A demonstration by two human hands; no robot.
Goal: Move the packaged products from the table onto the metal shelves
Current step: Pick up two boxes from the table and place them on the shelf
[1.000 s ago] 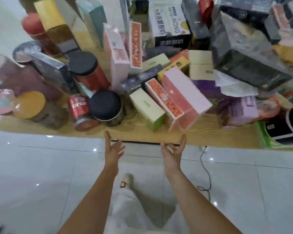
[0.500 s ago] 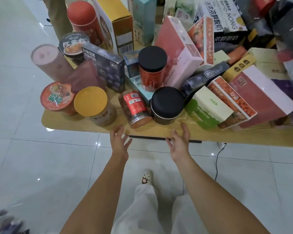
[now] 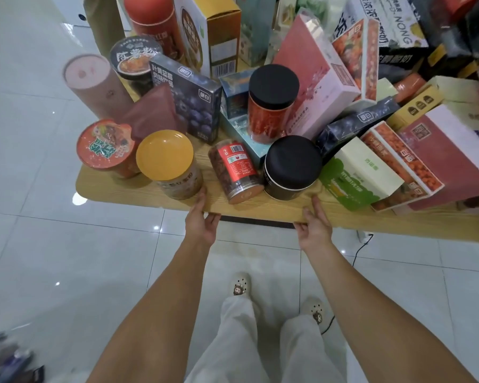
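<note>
Loosely spread, empty fingers (image 3: 201,199) of the left hand (image 3: 202,221) and right hand (image 3: 314,229) hover at the wooden table (image 3: 138,190) edge, the left perhaps grazing the yellow-lidded jar (image 3: 165,157), the right near the black-lidded jar (image 3: 292,164) among crowded packaged products (image 3: 188,106).

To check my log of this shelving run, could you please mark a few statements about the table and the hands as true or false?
1. The left hand and the right hand are both empty, at the near edge of the table. True.
2. The red-labelled jar stands upright. False: it lies on its side.
3. The yellow-lidded jar stands to the left of the red-labelled jar. True.
4. The right hand grips the black-lidded tub. False: it holds nothing and is open just in front of the tub.
</note>
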